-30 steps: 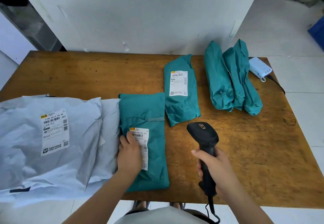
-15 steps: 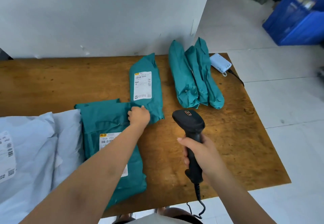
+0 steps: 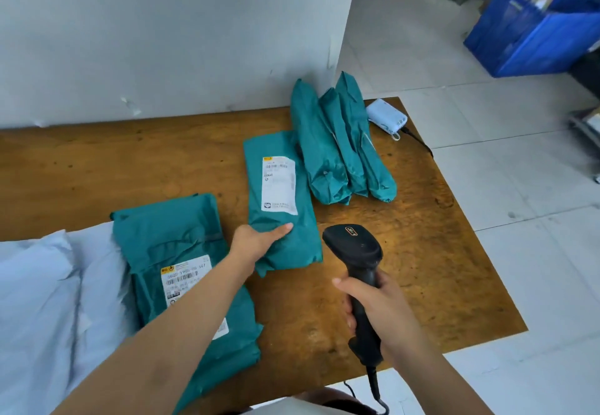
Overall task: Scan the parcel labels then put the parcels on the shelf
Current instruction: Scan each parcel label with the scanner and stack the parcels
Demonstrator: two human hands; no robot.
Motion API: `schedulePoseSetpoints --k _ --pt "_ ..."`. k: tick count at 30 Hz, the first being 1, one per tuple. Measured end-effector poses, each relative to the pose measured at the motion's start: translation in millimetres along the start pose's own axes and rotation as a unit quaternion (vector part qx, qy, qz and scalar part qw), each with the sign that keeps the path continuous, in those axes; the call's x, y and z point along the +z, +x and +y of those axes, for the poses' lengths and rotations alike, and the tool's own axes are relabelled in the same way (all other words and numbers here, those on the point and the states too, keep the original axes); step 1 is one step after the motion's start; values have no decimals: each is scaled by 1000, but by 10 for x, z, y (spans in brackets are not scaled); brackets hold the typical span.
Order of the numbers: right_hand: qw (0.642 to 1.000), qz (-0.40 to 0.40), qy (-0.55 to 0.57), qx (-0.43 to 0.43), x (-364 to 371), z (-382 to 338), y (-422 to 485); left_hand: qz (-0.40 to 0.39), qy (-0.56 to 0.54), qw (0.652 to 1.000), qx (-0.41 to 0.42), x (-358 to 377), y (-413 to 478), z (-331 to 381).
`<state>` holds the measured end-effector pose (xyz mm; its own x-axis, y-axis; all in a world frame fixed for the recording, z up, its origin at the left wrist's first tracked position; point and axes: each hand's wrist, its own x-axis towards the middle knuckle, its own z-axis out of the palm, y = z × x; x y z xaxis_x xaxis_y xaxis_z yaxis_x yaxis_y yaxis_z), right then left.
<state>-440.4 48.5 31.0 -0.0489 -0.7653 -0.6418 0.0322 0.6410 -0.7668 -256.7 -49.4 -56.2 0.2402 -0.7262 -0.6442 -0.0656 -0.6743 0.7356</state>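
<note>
A teal parcel (image 3: 285, 245) with a white label facing up lies mid-table. My left hand (image 3: 256, 240) grips its near left edge, thumb lying on top. My right hand (image 3: 380, 307) holds a black barcode scanner (image 3: 357, 252) upright just right of that parcel, head aimed forward. A second teal labelled parcel (image 3: 168, 236) lies to the left, partly under my left forearm. Three more teal parcels (image 3: 337, 151) lie side by side at the back right, no labels showing.
Large grey-white mailer bags (image 3: 42, 301) cover the left of the wooden table (image 3: 422, 252). A small white device (image 3: 386, 119) with a cable sits at the back right corner. A white wall stands behind the table. A blue crate (image 3: 535, 31) sits on the tiled floor to the right.
My left hand left the near parcel's label, reached right and took hold of the middle parcel's near edge. The camera swung right. The scanner stayed in my right hand.
</note>
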Motion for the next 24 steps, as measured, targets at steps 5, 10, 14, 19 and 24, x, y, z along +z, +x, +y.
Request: schedulePoseSetpoints --k 5,10,14,19,24 --pt "1000 -17 10 7 66 86 17 -65 166 976 -121 -94 -680 -504" --pt "998 -57 8 28 186 180 55 -75 271 952 -122 -215 -912 -672" --pt "997 -64 11 40 248 209 67 65 327 942 51 -226 -819 -668" --pt "993 -81 13 86 218 198 41 47 261 963 46 -124 -646 -641" --pt "991 -84 25 102 163 198 47 4 165 986 5 -114 -519 -738"
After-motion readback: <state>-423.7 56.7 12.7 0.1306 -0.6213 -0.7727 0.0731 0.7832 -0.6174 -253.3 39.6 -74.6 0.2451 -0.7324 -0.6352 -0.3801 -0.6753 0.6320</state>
